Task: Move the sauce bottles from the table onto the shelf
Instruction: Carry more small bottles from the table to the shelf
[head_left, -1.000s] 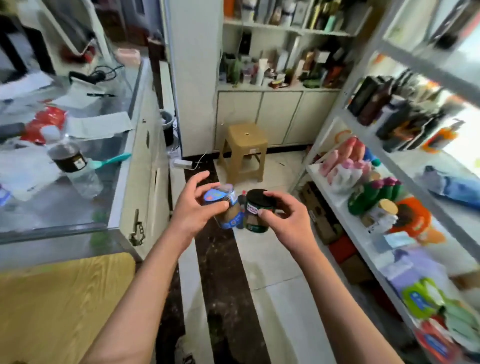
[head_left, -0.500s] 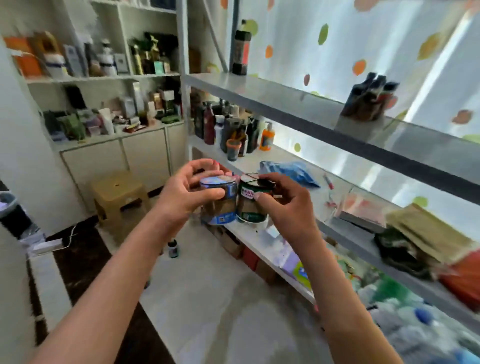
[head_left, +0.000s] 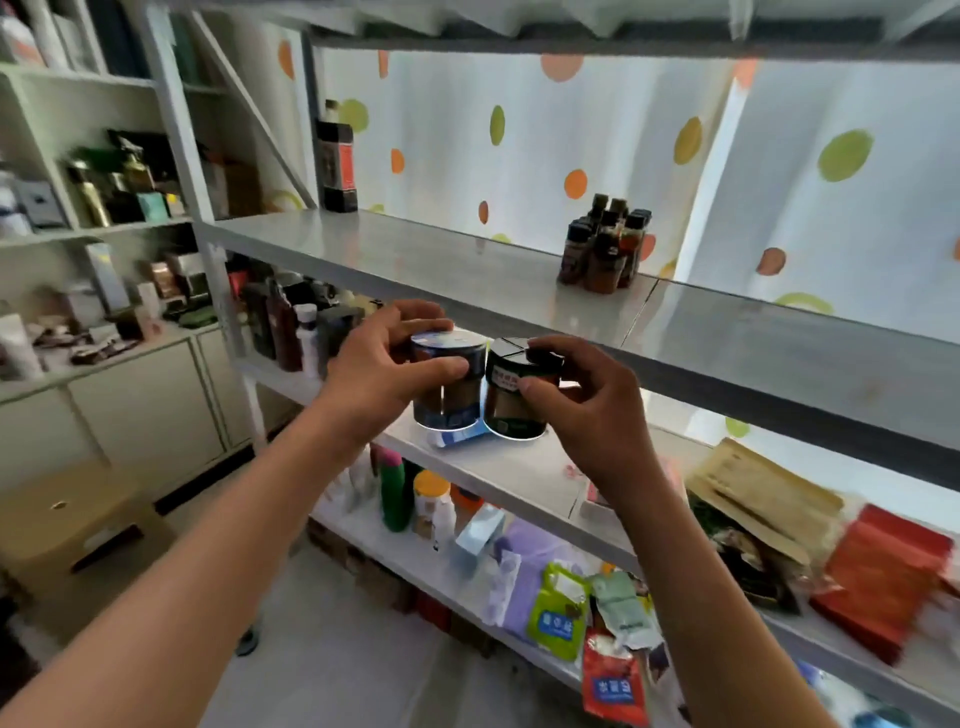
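Grey shelf (head_left: 415, 254) ahead, left hand (head_left: 374, 374) gripping blue-lidded jar (head_left: 449, 382) upright, right hand (head_left: 592, 410) gripping black-lidded jar (head_left: 517, 395) upright

Polka-dot curtain (head_left: 597, 145), pale cabinets (head_left: 140, 410)

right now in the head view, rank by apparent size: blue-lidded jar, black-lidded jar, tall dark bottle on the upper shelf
1. tall dark bottle, though farther away.
2. blue-lidded jar and black-lidded jar: look alike, so no ranking between them.

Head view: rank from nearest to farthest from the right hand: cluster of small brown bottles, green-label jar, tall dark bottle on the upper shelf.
1. green-label jar: held in the right hand.
2. cluster of small brown bottles: upper shelf, above it.
3. tall dark bottle: upper shelf's far left end.
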